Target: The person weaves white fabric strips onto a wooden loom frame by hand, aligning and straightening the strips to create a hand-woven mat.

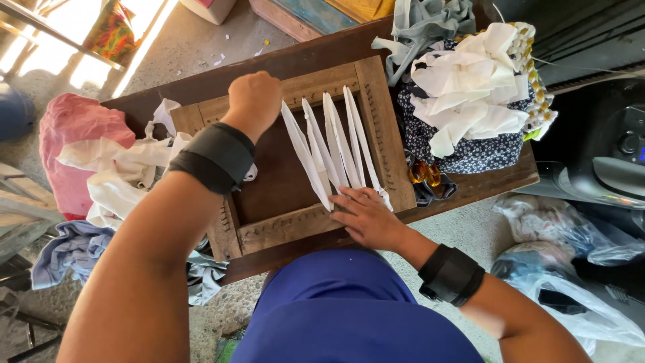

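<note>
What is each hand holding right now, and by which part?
The left hand is closed in a fist at the far rail of the wooden frame; whatever it grips is hidden. The right hand presses the near ends of the white fabric strips flat.

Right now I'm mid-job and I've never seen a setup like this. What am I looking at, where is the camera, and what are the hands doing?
There is no machine: this is one picture from a camera on a person's head, looking down at their two bare hands. A wooden frame loom with rows of small pegs lies on a dark wooden table. White fabric strips are stretched across it. The left hand is a closed fist at the frame's far edge; what it grips is hidden. The right hand presses the strips' near ends. A pile of white strips lies on dark dotted cloth at right, more rags at left.
</note>
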